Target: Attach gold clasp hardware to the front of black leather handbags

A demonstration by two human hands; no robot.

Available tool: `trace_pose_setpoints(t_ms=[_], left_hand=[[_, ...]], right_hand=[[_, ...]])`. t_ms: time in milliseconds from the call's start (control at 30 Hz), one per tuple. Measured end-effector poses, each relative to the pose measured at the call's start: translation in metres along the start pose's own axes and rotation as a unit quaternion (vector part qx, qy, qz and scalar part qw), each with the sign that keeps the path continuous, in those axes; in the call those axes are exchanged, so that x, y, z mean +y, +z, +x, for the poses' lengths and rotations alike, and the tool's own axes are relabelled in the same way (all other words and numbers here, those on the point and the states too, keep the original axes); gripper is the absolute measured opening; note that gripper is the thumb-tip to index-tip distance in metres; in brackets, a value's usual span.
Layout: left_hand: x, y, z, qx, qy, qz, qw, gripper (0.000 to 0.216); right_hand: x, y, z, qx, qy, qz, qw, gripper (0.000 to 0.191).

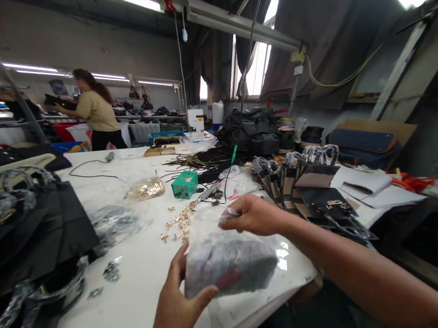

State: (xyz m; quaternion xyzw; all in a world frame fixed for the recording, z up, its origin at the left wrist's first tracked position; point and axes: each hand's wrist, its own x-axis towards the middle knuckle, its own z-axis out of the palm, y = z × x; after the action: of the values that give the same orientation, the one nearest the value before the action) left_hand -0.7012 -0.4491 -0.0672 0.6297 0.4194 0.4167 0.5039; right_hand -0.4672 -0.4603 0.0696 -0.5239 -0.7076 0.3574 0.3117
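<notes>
A translucent plastic bag with greyish contents hangs between my hands over the table's near edge. Thumb in front and fingers behind, my left hand grips its left side. My right hand pinches the bag's upper edge, fingers closed. What exactly lies inside is blurred by the plastic. Just beyond the bag, several small gold metal fittings are scattered on the white table. Behind them stand a green box with a red knob and a grey handheld tool.
Black bags with plastic-wrapped handles crowd the left side. More partly made bags stand at right beside white paper sheets. A clear bag of gold pieces lies farther back. Another person stands across the room.
</notes>
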Motion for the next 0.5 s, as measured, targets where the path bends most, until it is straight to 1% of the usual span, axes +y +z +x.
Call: trace_pose_setpoints(t_ms=[67, 100, 167, 233, 300, 367, 433, 500], left_hand=[[-0.004, 0.017, 0.008, -0.084, -0.035, -0.11, 0.99, 0.092], [-0.006, 0.026, 0.011, -0.105, -0.051, -0.164, 0.98, 0.087], [-0.009, 0.043, 0.017, -0.11, -0.082, -0.235, 0.962, 0.08], [-0.011, 0.058, 0.021, -0.092, -0.111, -0.256, 0.956, 0.078], [-0.012, 0.07, 0.025, -0.069, -0.134, -0.254, 0.955, 0.08], [-0.017, 0.077, 0.027, -0.057, -0.146, -0.244, 0.957, 0.08], [-0.025, 0.081, 0.028, -0.059, -0.147, -0.22, 0.963, 0.075], [-0.037, 0.081, 0.028, -0.076, -0.143, -0.185, 0.969, 0.066]], right_hand=[[0.002, -0.016, -0.003, 0.029, 0.017, 0.012, 0.999, 0.04], [0.004, -0.022, -0.005, 0.051, 0.022, 0.018, 0.998, 0.041], [0.009, -0.03, -0.008, 0.094, 0.027, 0.053, 0.994, 0.042], [0.019, -0.036, -0.012, 0.143, 0.043, 0.121, 0.981, 0.038], [0.032, -0.043, -0.013, 0.191, 0.078, 0.206, 0.956, 0.033], [0.049, -0.051, -0.009, 0.249, 0.104, 0.282, 0.921, 0.033], [0.067, -0.062, 0.003, 0.312, 0.091, 0.34, 0.882, 0.033], [0.084, -0.075, 0.026, 0.386, 0.046, 0.378, 0.84, 0.028]])
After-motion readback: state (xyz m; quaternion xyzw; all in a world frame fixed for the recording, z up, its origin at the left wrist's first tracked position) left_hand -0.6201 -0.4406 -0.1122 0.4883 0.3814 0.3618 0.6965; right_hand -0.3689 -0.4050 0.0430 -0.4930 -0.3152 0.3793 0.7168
